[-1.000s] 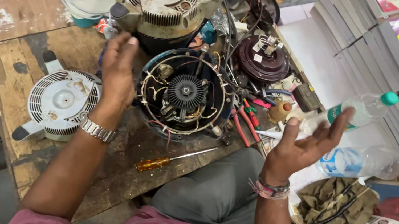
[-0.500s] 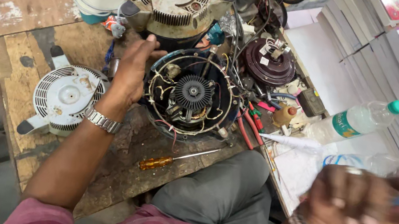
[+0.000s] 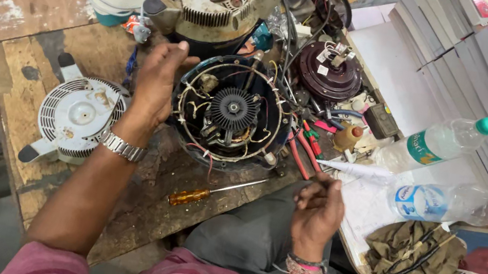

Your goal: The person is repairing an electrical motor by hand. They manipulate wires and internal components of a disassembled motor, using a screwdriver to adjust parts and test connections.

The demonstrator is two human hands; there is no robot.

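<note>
Left hand: the left hand (image 3: 158, 80) rests its half-curled fingers on the 9 o'clock rim of the open motor housing (image 3: 231, 112), gripping nothing; it sits much as it did half a second ago.
Right hand: the right hand (image 3: 318, 209), blurred at 4 o'clock half a second ago, now hovers closed at 5 o'clock of the housing, fingertips pinched; I cannot tell on what.
Motor housing: mid-table (image 3: 19, 60), black fan at its centre, unmoved.
Screwdriver: the amber-handled screwdriver (image 3: 189, 196) lies at 6 o'clock, untouched.
White fan cover: the white fan cover (image 3: 76, 115) lies at 9 o'clock, as before.
</note>
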